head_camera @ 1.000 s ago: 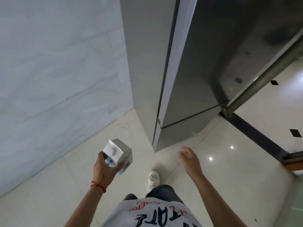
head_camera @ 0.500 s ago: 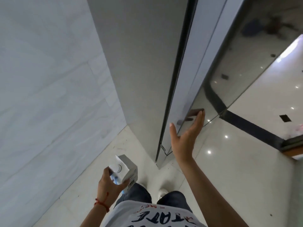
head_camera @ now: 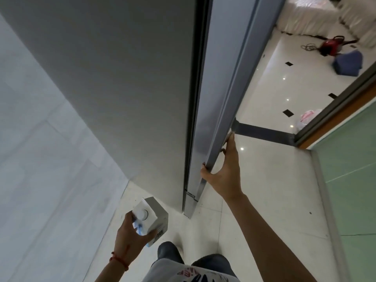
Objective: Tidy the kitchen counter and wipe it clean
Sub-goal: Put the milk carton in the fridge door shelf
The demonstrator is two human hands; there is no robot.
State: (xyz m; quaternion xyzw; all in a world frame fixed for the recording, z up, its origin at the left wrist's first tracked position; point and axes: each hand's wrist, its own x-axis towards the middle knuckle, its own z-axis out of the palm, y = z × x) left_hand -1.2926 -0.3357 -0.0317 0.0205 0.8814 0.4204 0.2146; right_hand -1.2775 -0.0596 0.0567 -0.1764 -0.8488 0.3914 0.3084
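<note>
A pale marble wall (head_camera: 40, 139) stands at left, meeting a glossy cream tile floor (head_camera: 274, 180) with small black diamond insets and ceiling-light glints. A dark strip (head_camera: 264, 132) crosses the floor at a doorway. Green glass (head_camera: 352, 169) fills the right. Beyond lie a red tool (head_camera: 330, 46), a blue cloth (head_camera: 349, 62) and a bag (head_camera: 307, 118).

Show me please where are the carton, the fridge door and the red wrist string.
carton (head_camera: 155, 212): head view, on its grey side panel beside the round cap.
fridge door (head_camera: 221, 110): head view, on the door's long grey edge face.
red wrist string (head_camera: 120, 260): head view, on the strand across the left wrist.
</note>
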